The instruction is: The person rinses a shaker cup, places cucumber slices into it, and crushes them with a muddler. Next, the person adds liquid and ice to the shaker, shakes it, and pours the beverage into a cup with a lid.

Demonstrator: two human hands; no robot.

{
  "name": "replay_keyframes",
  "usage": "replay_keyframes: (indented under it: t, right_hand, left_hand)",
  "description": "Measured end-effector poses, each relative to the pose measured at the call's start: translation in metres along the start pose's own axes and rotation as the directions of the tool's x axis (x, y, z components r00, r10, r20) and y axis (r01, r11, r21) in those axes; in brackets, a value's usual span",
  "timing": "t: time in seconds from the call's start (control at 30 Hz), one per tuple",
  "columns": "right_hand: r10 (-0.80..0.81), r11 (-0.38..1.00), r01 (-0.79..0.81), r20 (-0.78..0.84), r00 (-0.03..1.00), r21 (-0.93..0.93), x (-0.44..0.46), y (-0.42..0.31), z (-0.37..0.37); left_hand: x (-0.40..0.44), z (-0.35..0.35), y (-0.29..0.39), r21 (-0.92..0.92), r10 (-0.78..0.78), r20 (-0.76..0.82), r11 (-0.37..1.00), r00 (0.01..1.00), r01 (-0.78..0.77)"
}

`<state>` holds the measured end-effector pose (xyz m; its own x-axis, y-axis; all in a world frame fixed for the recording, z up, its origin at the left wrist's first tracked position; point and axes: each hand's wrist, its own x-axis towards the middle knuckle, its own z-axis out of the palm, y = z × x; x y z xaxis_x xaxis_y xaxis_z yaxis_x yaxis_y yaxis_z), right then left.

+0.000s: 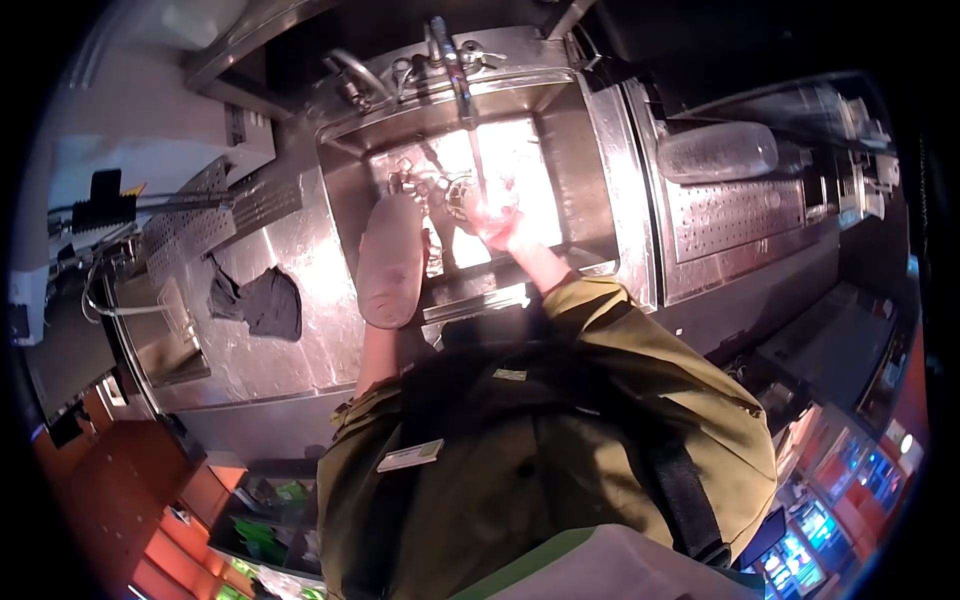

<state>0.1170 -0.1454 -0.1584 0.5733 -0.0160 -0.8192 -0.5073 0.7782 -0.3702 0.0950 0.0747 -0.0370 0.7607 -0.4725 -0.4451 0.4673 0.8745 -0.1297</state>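
A long, pale translucent bottle (390,262) slants over the left side of the metal sink (585,190). My left hand (427,248) is closed around it, largely hidden behind the bottle, with a little of the fingers showing at its right edge. Water runs in a thin stream from the faucet (452,70). Under that stream is my right hand (495,222), inside the sink, washed out by bright glare. Its fingers, and anything in them, cannot be made out. Small metal parts (405,180) lie in the basin near the bottle's upper end.
A dark cloth (262,300) lies on the steel counter (300,350) left of the sink. To the right, a clear plastic container (718,152) rests on a perforated drainboard (735,220). Another perforated metal piece (190,235) stands at the left. Taps and fittings line the sink's back edge.
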Motion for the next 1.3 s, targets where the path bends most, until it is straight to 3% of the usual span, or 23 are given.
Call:
replay_keyframes:
  t: [0.07,0.1,0.17,0.2,0.23,0.27,0.3,0.33,0.37,0.4,0.47,0.53,0.57,0.6,0.63,0.73,0.9,1.0,1.07,1.1,1.13,1.23,1.3]
  right_hand:
    - [-0.044,0.998,0.044,0.001,0.999,-0.038,-0.007,0.008,0.008]
    - [-0.072,0.995,0.071,0.001,0.997,-0.068,-0.010,0.011,0.011]
    - [-0.148,0.976,0.146,0.002,0.989,-0.159,-0.013,0.012,0.015]
    - [-0.198,0.955,0.193,0.000,0.980,-0.223,-0.018,0.010,0.015]
    - [-0.250,0.926,0.237,-0.005,0.968,-0.295,-0.025,0.004,0.013]
    - [-0.307,0.883,0.283,-0.007,0.952,-0.374,-0.037,-0.011,0.015]
    - [-0.373,0.803,0.334,0.022,0.928,-0.494,-0.050,-0.020,0.009]
    - [-0.435,0.712,0.376,0.047,0.899,-0.593,-0.061,-0.033,-0.002]
    - [-0.495,0.600,0.422,0.098,0.863,-0.680,-0.073,-0.046,-0.013]
    - [-0.512,0.472,0.455,0.185,0.839,-0.755,-0.101,-0.067,-0.031]
    - [-0.491,0.182,0.496,0.358,0.794,-0.849,-0.133,-0.100,-0.062]
    - [-0.612,0.142,0.457,0.285,0.737,-0.878,-0.224,-0.135,-0.089]
    - [-0.639,0.275,0.432,0.173,0.749,-0.859,-0.229,-0.145,-0.120]
    - [-0.836,0.132,0.478,0.162,0.524,-0.868,-0.253,-0.153,-0.141]
    - [-0.842,0.281,0.337,-0.063,0.536,-0.899,-0.260,-0.163,-0.167]
    - [-0.963,0.071,0.290,0.011,0.269,-0.955,-0.239,-0.194,-0.241]
    - [-0.925,-0.342,0.236,0.370,0.088,-0.910,-0.205,-0.243,-0.296]
    - [-0.949,-0.046,0.253,0.122,0.290,-0.966,-0.239,-0.313,-0.326]
    - [-0.998,-0.061,-0.103,0.062,-0.011,-0.993,-0.196,-0.359,-0.382]
    - [-0.995,-0.039,-0.191,0.055,-0.078,-0.981,-0.189,-0.375,-0.398]
    - [-0.988,-0.014,-0.276,0.056,-0.146,-0.961,-0.183,-0.386,-0.411]
    - [-0.993,-0.003,-0.292,-0.030,0.111,-0.956,-0.173,-0.404,-0.431]
    - [-0.990,0.056,-0.255,-0.087,0.110,-0.965,-0.185,-0.397,-0.427]
  left_hand:
    - [0.000,-0.003,0.009,0.016,-0.167,0.020,0.986,0.986,0.167]
    - [-0.002,-0.005,0.013,-0.432,-0.237,0.171,0.855,0.956,0.289]
    - [-0.004,-0.011,0.019,-0.890,-0.204,0.443,0.019,0.873,0.456]
    - [0.002,-0.014,0.018,-0.790,-0.143,0.501,-0.479,0.854,0.383]
    - [0.009,-0.013,0.015,-0.912,-0.225,0.393,-0.218,0.892,0.347]
    - [0.021,-0.006,0.013,-0.862,-0.289,0.193,0.407,0.937,0.303]
    - [0.029,0.000,0.009,-0.597,-0.270,0.010,0.771,0.963,0.222]
    - [0.037,0.002,0.006,-0.320,-0.191,-0.105,0.936,0.976,0.149]
    - [0.043,0.002,0.002,0.192,-0.051,-0.212,0.977,0.976,0.093]
    - [0.048,0.012,-0.007,0.576,0.072,-0.258,0.812,0.963,0.094]
    - [0.058,0.034,-0.021,0.733,0.215,-0.248,0.679,0.945,0.038]
    - [0.070,0.051,-0.042,0.923,0.396,-0.109,0.381,0.912,-0.055]
    - [0.078,0.055,-0.055,0.972,0.465,0.048,0.182,0.884,-0.148]
    - [0.086,0.058,-0.067,0.975,0.520,0.203,-0.031,0.830,-0.219]
    - [0.101,0.045,-0.067,0.908,0.488,0.402,-0.317,0.774,-0.272]
    - [0.101,0.045,-0.125,0.694,0.325,0.618,-0.652,0.716,-0.304]
    - [0.106,0.014,-0.145,0.669,0.442,0.634,-0.725,0.635,-0.163]
    - [0.106,0.009,-0.147,0.578,0.368,0.678,-0.802,0.636,-0.152]
    - [0.093,0.018,-0.157,0.672,0.424,0.648,-0.709,0.633,-0.213]
    - [0.096,0.016,-0.149,0.660,0.525,0.662,-0.746,0.535,-0.084]
    - [0.093,0.010,-0.142,0.669,0.517,0.645,-0.738,0.563,-0.089]
    - [0.081,0.030,-0.162,0.625,0.332,0.640,-0.749,0.693,-0.219]
    - [0.086,0.013,-0.131,0.614,0.469,0.676,-0.785,0.568,-0.082]
